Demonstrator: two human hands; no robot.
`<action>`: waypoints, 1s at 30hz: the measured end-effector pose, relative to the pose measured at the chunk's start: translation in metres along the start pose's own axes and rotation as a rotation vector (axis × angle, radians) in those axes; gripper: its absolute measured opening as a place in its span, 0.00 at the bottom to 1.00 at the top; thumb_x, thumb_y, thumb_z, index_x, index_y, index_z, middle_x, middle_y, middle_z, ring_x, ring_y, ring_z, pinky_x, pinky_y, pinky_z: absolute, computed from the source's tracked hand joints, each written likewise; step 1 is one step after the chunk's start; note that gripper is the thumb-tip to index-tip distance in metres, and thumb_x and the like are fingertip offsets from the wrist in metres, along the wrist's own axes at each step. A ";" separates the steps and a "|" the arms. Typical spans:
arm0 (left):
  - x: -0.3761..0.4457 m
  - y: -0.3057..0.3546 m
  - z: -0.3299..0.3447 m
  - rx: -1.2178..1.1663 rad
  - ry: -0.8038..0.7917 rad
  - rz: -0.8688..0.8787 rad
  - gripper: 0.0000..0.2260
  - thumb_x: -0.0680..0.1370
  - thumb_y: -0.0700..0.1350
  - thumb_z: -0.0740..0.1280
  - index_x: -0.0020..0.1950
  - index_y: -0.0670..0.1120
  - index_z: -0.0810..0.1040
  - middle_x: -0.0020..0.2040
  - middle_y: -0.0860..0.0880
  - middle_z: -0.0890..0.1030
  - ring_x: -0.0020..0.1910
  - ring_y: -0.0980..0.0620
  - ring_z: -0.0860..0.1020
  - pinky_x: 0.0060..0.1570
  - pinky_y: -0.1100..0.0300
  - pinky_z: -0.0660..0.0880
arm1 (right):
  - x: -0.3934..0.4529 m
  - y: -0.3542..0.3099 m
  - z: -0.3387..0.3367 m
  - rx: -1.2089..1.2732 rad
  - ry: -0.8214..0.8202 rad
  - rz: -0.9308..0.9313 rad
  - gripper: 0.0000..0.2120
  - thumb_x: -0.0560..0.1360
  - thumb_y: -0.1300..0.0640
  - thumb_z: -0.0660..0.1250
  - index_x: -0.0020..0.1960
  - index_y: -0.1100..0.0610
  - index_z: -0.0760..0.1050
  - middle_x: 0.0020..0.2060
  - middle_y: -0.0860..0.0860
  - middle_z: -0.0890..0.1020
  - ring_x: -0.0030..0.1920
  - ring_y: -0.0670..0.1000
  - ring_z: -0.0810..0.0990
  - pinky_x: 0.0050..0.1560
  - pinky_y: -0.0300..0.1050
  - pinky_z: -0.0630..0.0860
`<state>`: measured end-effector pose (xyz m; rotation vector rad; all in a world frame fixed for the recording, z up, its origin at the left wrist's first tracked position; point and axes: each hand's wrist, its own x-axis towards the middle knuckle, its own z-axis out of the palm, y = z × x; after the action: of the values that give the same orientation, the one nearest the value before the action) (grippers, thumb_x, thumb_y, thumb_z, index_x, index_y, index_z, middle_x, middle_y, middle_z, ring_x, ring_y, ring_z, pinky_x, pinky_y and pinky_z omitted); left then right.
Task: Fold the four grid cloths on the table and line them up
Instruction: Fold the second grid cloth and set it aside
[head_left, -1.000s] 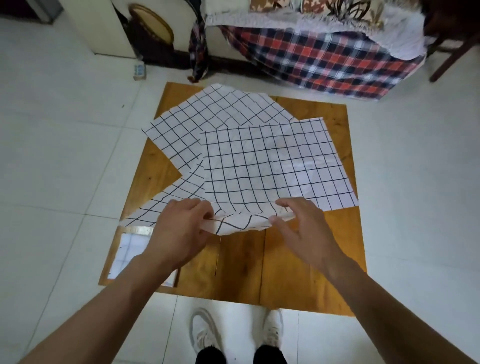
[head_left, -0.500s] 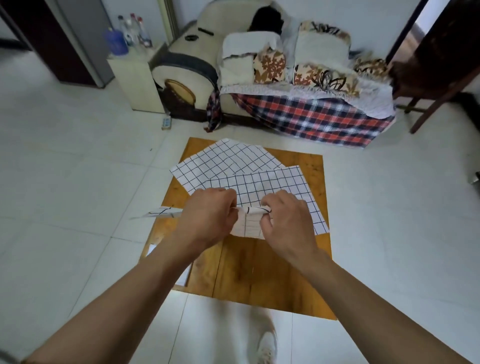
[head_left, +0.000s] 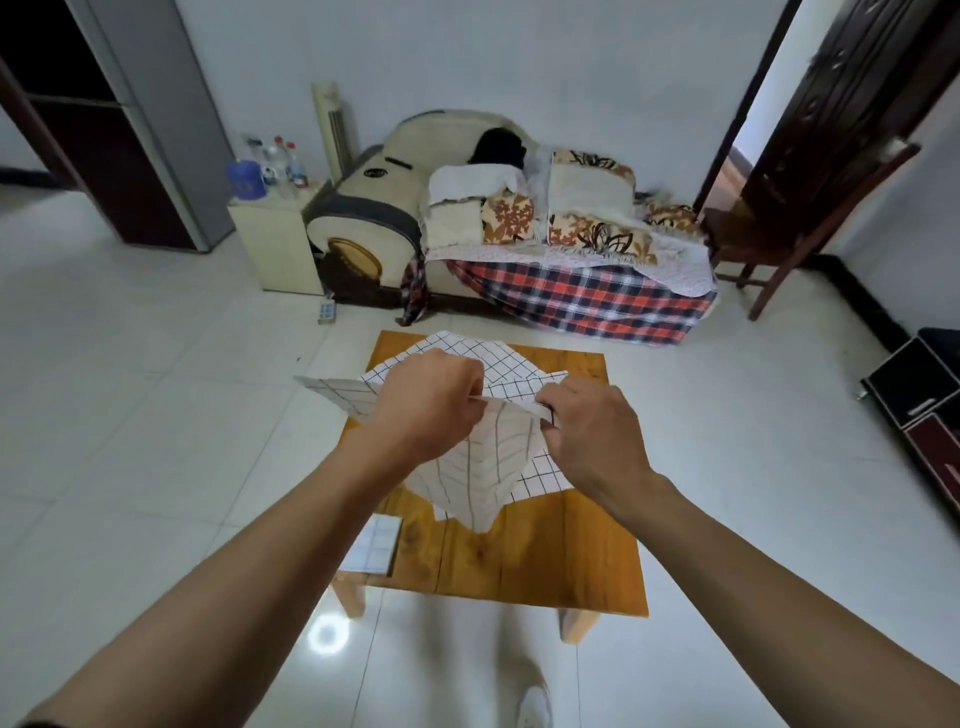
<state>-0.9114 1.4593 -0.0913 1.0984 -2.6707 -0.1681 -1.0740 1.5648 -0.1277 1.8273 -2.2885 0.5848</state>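
Head view is showing both hands raised over a low wooden table (head_left: 566, 561), gripping one grid cloth (head_left: 480, 478) between them. The left hand (head_left: 434, 410) is closing fingers and thumb on the cloth's top edge, knuckles toward the camera. The right hand (head_left: 592, 434) is pinching the same edge just beside it, the two hands nearly touching. From that pinched edge the cloth is hanging down above the table's middle, sagging to a blunt point over the bare wood. One corner (head_left: 332, 392) of the held cloth is sticking out sideways past the table's left edge, in the air.

Under the hands, more grid cloths (head_left: 467, 351) are lying spread and overlapping on the table's far half; one is reaching the far edge, another (head_left: 543, 475) is showing below the right hand toward the table's right side. How many are lying there I cannot tell, since the hands and the lifted cloth are covering much of the pile. A small folded grid cloth (head_left: 375, 543) is sitting flat at the table's near left corner, apart from the rest.

Beyond the table's far edge a sofa (head_left: 395, 208) with a plaid blanket (head_left: 576, 296) is standing against the wall.
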 end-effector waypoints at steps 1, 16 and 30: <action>-0.004 -0.004 -0.004 -0.008 0.001 0.024 0.04 0.77 0.49 0.67 0.42 0.52 0.77 0.38 0.53 0.79 0.39 0.52 0.75 0.37 0.55 0.76 | -0.002 0.003 -0.009 -0.004 -0.033 -0.001 0.07 0.75 0.51 0.71 0.50 0.52 0.82 0.42 0.48 0.82 0.43 0.47 0.75 0.43 0.39 0.70; 0.004 -0.033 0.036 0.038 -0.174 0.041 0.05 0.76 0.51 0.68 0.42 0.52 0.76 0.40 0.54 0.80 0.40 0.53 0.76 0.40 0.52 0.79 | -0.010 0.093 -0.019 0.014 -0.353 0.103 0.09 0.79 0.54 0.65 0.56 0.53 0.82 0.49 0.50 0.83 0.44 0.47 0.78 0.44 0.34 0.68; 0.179 -0.028 0.066 0.037 0.025 -0.055 0.01 0.76 0.46 0.70 0.45 0.50 0.79 0.39 0.52 0.79 0.38 0.49 0.75 0.34 0.54 0.76 | 0.132 0.225 0.034 0.141 -0.211 0.119 0.08 0.79 0.53 0.65 0.46 0.53 0.81 0.36 0.44 0.73 0.38 0.47 0.73 0.34 0.37 0.65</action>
<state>-1.0328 1.3136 -0.1274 1.1779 -2.6332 -0.1150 -1.3182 1.4722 -0.1573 1.9077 -2.5683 0.6115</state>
